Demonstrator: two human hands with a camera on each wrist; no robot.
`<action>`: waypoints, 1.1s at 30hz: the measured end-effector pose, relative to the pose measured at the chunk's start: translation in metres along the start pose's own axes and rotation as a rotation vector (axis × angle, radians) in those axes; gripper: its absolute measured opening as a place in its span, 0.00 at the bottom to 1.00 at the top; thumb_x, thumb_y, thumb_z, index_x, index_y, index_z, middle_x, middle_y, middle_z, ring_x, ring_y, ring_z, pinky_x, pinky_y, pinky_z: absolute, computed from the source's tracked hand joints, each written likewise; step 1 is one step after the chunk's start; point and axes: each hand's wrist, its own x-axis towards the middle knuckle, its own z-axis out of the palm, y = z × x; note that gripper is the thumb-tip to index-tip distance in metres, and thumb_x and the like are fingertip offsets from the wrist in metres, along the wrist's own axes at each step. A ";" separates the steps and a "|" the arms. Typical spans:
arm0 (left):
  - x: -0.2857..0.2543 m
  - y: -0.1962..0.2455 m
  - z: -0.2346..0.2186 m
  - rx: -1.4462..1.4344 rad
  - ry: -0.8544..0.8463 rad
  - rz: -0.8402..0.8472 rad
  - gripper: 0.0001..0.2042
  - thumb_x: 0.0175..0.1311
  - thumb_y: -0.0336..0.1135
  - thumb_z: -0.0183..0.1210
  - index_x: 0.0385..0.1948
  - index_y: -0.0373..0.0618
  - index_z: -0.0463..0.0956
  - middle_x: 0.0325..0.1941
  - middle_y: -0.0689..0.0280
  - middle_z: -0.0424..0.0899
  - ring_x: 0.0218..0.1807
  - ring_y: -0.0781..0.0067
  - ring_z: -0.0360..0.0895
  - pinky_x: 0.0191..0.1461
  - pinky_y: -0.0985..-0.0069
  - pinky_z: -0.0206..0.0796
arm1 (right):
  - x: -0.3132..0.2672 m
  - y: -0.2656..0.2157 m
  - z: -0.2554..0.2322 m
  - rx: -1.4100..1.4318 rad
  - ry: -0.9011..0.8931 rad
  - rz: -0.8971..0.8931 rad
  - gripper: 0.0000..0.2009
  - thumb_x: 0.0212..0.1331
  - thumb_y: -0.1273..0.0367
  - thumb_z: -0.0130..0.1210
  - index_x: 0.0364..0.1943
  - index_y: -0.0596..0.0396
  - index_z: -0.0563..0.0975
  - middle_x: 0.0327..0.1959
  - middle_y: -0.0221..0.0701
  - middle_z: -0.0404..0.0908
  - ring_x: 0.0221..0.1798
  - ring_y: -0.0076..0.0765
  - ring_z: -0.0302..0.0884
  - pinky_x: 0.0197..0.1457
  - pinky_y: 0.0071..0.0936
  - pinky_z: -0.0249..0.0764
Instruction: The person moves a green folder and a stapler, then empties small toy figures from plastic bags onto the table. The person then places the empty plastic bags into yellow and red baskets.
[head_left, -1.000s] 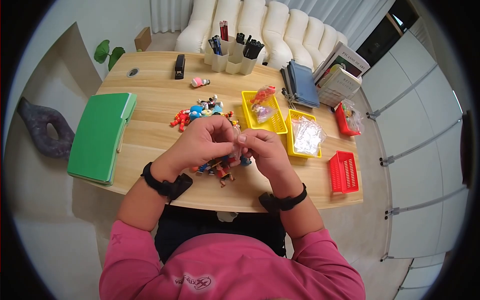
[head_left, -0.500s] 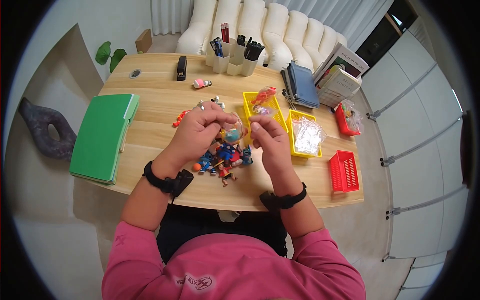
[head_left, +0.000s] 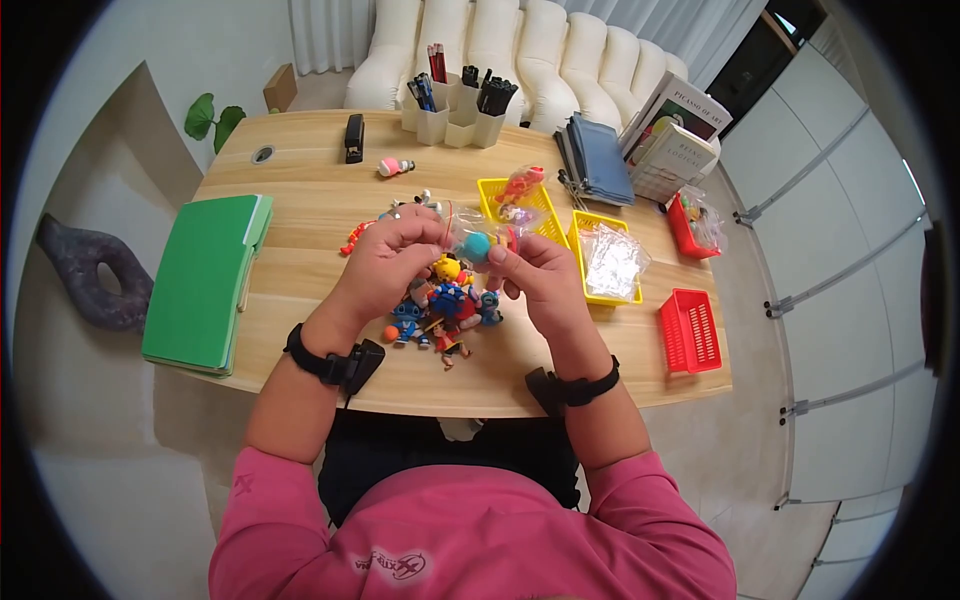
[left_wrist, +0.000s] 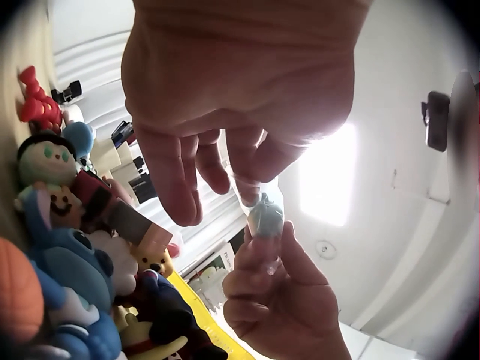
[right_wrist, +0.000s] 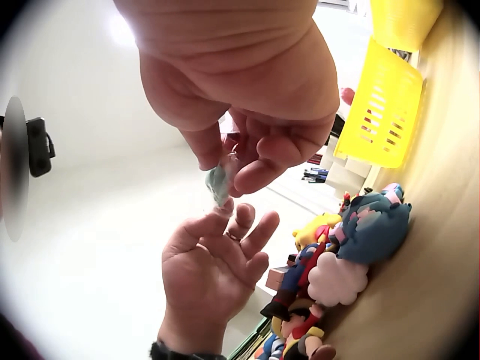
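Observation:
A small clear plastic bag point(head_left: 462, 222) with a red strip along one edge is held up between the two hands over the desk. Inside it is a toy figure point(head_left: 476, 247) with a teal rounded part. My left hand point(head_left: 393, 255) pinches the bag's edge between thumb and forefinger, its other fingers loosely bent, as the right wrist view shows. From the other side my right hand point(head_left: 540, 280) grips the bag and the figure between thumb and fingers. Below the hands lies a pile of toy figures point(head_left: 450, 300), among them a blue figure point(left_wrist: 64, 259) and a yellow bear point(head_left: 447, 268).
Behind the hands, a yellow basket point(head_left: 545, 215) holds bagged toys; another yellow basket point(head_left: 625, 299) holds clear bags point(head_left: 612, 262). Two red baskets point(head_left: 690, 335) stand at the right. A green folder point(head_left: 203, 285) lies left; pen holders point(head_left: 460, 130) and a stapler point(head_left: 354, 138) sit at the back.
The hands were close together, then parted a little. The bagged teal figure has come into plain view, now in the right hand's grip, with the left hand at the bag's edge.

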 end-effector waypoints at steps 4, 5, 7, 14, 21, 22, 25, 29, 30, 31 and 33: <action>-0.001 0.006 0.009 0.083 0.032 0.102 0.03 0.71 0.26 0.63 0.40 0.39 0.85 0.53 0.66 0.80 0.51 0.81 0.78 0.47 0.82 0.75 | -0.001 0.000 -0.001 -0.013 0.001 -0.020 0.11 0.68 0.64 0.69 0.45 0.58 0.86 0.35 0.27 0.89 0.29 0.16 0.80 0.29 0.15 0.66; 0.002 -0.001 0.006 0.145 0.047 0.152 0.03 0.69 0.27 0.66 0.40 0.39 0.85 0.56 0.65 0.79 0.51 0.80 0.78 0.49 0.81 0.75 | 0.000 -0.001 -0.001 -0.023 0.014 -0.009 0.11 0.68 0.64 0.69 0.44 0.57 0.86 0.35 0.27 0.89 0.29 0.16 0.80 0.29 0.15 0.66; 0.002 0.000 0.005 0.207 0.058 0.200 0.04 0.68 0.27 0.68 0.40 0.39 0.85 0.58 0.64 0.79 0.52 0.79 0.78 0.50 0.80 0.74 | 0.001 0.000 -0.003 -0.031 0.030 0.003 0.11 0.68 0.64 0.69 0.43 0.57 0.86 0.34 0.28 0.89 0.29 0.16 0.80 0.29 0.15 0.66; 0.002 0.014 0.014 0.334 -0.092 0.379 0.05 0.65 0.26 0.70 0.39 0.41 0.87 0.62 0.62 0.76 0.59 0.69 0.75 0.58 0.73 0.72 | 0.006 0.012 -0.006 0.318 0.045 0.162 0.13 0.71 0.60 0.66 0.46 0.55 0.84 0.36 0.27 0.88 0.31 0.18 0.80 0.30 0.15 0.68; -0.002 0.004 0.006 0.269 0.040 0.204 0.06 0.66 0.20 0.65 0.41 0.39 0.88 0.49 0.66 0.81 0.46 0.77 0.78 0.50 0.78 0.71 | 0.004 0.009 -0.003 0.287 -0.024 0.091 0.14 0.73 0.60 0.64 0.49 0.57 0.85 0.41 0.27 0.88 0.37 0.18 0.80 0.35 0.15 0.70; 0.000 0.000 0.006 0.271 0.042 0.204 0.06 0.66 0.20 0.65 0.41 0.39 0.88 0.49 0.66 0.81 0.46 0.77 0.78 0.50 0.78 0.71 | 0.004 0.010 -0.003 0.287 -0.026 0.091 0.14 0.73 0.60 0.64 0.49 0.57 0.85 0.41 0.27 0.88 0.37 0.18 0.80 0.35 0.15 0.70; 0.003 -0.008 0.004 0.020 0.105 0.139 0.05 0.72 0.25 0.62 0.42 0.36 0.85 0.43 0.67 0.80 0.43 0.79 0.75 0.51 0.79 0.68 | 0.003 0.012 -0.001 0.204 -0.028 0.053 0.14 0.72 0.61 0.64 0.50 0.58 0.85 0.40 0.27 0.87 0.36 0.17 0.79 0.35 0.15 0.70; 0.001 -0.005 0.007 0.078 0.084 0.047 0.05 0.73 0.29 0.66 0.39 0.37 0.85 0.39 0.72 0.79 0.39 0.84 0.74 0.46 0.82 0.68 | 0.004 0.012 0.000 0.132 0.003 0.036 0.14 0.71 0.62 0.66 0.50 0.59 0.85 0.38 0.26 0.87 0.34 0.17 0.78 0.34 0.15 0.70; 0.000 -0.003 0.008 0.128 0.067 0.059 0.05 0.73 0.30 0.67 0.38 0.38 0.84 0.39 0.73 0.79 0.39 0.86 0.74 0.45 0.82 0.68 | 0.004 0.012 -0.001 0.105 0.003 0.026 0.14 0.70 0.62 0.67 0.50 0.59 0.86 0.37 0.26 0.86 0.34 0.17 0.77 0.34 0.15 0.69; 0.000 -0.003 0.008 0.127 0.067 0.059 0.05 0.73 0.30 0.67 0.38 0.38 0.84 0.39 0.73 0.79 0.39 0.86 0.74 0.45 0.82 0.68 | 0.003 0.011 -0.001 0.104 0.004 0.027 0.14 0.70 0.62 0.67 0.50 0.59 0.86 0.37 0.26 0.86 0.34 0.17 0.77 0.34 0.15 0.69; 0.001 -0.005 0.007 0.139 0.076 -0.024 0.04 0.73 0.30 0.66 0.38 0.40 0.83 0.38 0.75 0.79 0.40 0.87 0.74 0.45 0.82 0.68 | 0.002 0.009 0.000 0.063 -0.009 0.023 0.14 0.68 0.64 0.69 0.50 0.60 0.86 0.36 0.25 0.86 0.33 0.15 0.76 0.35 0.15 0.69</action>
